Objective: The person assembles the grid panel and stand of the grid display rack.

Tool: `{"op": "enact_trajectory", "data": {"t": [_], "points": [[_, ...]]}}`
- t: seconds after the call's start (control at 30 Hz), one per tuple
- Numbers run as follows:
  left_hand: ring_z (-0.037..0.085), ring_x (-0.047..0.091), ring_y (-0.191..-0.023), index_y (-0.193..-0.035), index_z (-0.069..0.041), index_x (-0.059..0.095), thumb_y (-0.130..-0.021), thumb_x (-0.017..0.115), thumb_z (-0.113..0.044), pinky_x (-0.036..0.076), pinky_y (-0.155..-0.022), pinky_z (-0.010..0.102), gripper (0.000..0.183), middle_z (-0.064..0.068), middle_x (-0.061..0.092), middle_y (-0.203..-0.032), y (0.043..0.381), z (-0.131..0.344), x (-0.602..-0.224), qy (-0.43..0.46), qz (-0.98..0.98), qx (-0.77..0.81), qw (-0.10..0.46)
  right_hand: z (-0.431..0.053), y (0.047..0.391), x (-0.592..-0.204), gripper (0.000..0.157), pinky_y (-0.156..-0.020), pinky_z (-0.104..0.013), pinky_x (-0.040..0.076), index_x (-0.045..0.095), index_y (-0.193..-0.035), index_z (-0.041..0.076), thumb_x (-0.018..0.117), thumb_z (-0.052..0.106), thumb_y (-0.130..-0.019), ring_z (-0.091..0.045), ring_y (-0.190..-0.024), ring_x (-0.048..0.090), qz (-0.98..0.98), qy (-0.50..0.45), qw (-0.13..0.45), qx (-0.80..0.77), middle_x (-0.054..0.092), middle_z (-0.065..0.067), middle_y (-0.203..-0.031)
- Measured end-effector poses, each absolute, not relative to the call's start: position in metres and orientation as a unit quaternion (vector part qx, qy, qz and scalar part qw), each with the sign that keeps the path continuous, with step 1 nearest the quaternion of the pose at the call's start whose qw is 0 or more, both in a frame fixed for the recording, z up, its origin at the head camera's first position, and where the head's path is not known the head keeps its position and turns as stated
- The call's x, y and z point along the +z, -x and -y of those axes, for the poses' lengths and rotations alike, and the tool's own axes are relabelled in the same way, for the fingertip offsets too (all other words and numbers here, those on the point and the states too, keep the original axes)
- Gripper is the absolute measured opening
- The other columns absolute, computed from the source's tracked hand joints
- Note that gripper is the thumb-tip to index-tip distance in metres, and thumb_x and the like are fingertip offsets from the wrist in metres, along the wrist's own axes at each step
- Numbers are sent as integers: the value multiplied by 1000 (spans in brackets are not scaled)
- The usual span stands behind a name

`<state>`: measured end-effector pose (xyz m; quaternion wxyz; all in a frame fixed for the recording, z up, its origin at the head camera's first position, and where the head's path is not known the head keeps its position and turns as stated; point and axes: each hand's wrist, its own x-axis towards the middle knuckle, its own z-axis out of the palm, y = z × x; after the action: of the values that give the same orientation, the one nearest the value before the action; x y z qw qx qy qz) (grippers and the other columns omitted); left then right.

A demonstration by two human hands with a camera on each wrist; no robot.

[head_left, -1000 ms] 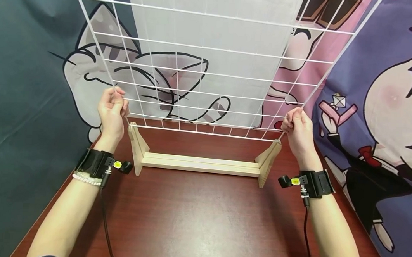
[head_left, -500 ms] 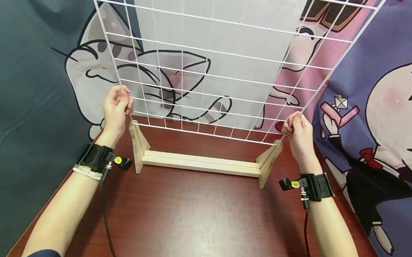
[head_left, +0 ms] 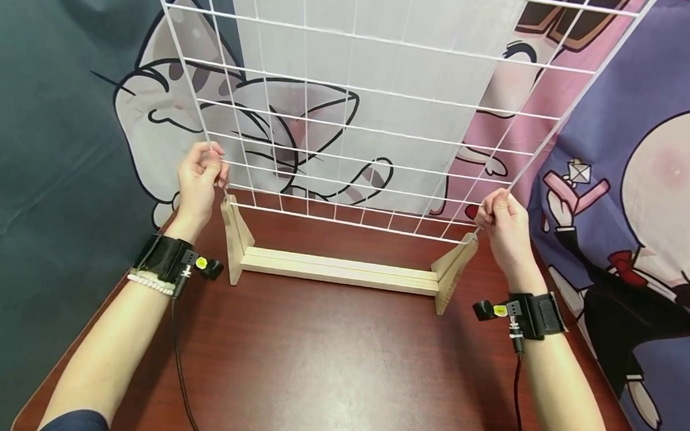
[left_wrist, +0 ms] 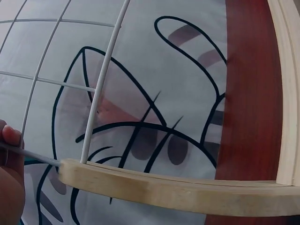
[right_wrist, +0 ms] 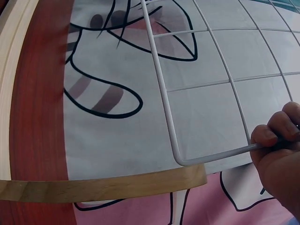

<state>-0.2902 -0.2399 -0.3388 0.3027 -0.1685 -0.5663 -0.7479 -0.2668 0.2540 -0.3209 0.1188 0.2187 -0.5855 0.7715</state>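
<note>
A white wire grid panel (head_left: pixel 339 155) stands tilted above a pale wooden stand (head_left: pixel 342 271), which has a long crossbar and two slanted end pieces. My left hand (head_left: pixel 197 185) pinches the grid's left side wire low down. On the other side, my right hand (head_left: pixel 504 227) grips the right side wire at about the same height, fingers curled round it. In the left wrist view, the grid's lower corner meets the tip of the left end piece (left_wrist: pixel 187 190). The opposite corner overlaps the tip of the right end piece (right_wrist: pixel 117 184) in the right wrist view.
The stand sits on a reddish-brown table (head_left: pixel 325 371). Behind it hangs a cloth with a cartoon cat (head_left: pixel 174 122); a purple cartoon cloth (head_left: pixel 604 190) is at the right, and dark green cloth (head_left: pixel 43 160) at the left. Black cables (head_left: pixel 180 376) trail from both wrist cameras.
In the head view, the grid's upper part has shifted slightly right and down, most at its left side. The view itself has moved a little. Both hands keep their hold on the side wires.
</note>
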Motion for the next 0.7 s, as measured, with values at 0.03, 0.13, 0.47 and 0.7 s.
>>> {"op": "enact_trajectory", "data": {"t": [0.03,0.13,0.47,0.7], "points": [[12,41,-47,-90,-13,60,-97,55,-12,36,-46,20,9,0,49,-55,290,240,-339,168,568,-748,301,-255,267,-321,38,-60,-31,12,44,-73,8,37,35,-99,-17,-59,24,587,-217,119,770,37,1,-62],[12,40,-46,-90,-11,60,-97,55,-15,38,-45,20,9,1,49,-54,290,240,-342,166,570,-749,293,-255,266,-324,38,-60,-31,14,44,-73,8,37,36,-99,-16,-58,27,595,-212,118,766,38,1,-62],[11,45,-46,-93,-9,58,-97,54,-20,41,-44,19,12,0,53,-56,286,243,-353,155,603,-729,285,-255,266,-338,39,-55,-31,15,45,-75,8,39,39,-98,-17,-55,25,609,-198,128,757,36,0,-60],[10,50,-51,-93,-18,52,-99,50,-26,46,-50,19,10,-2,53,-59,288,241,-353,127,636,-706,283,-255,269,-337,39,-58,-20,41,49,-76,11,43,45,-95,-12,-56,32,643,-161,167,730,38,2,-62]]}}
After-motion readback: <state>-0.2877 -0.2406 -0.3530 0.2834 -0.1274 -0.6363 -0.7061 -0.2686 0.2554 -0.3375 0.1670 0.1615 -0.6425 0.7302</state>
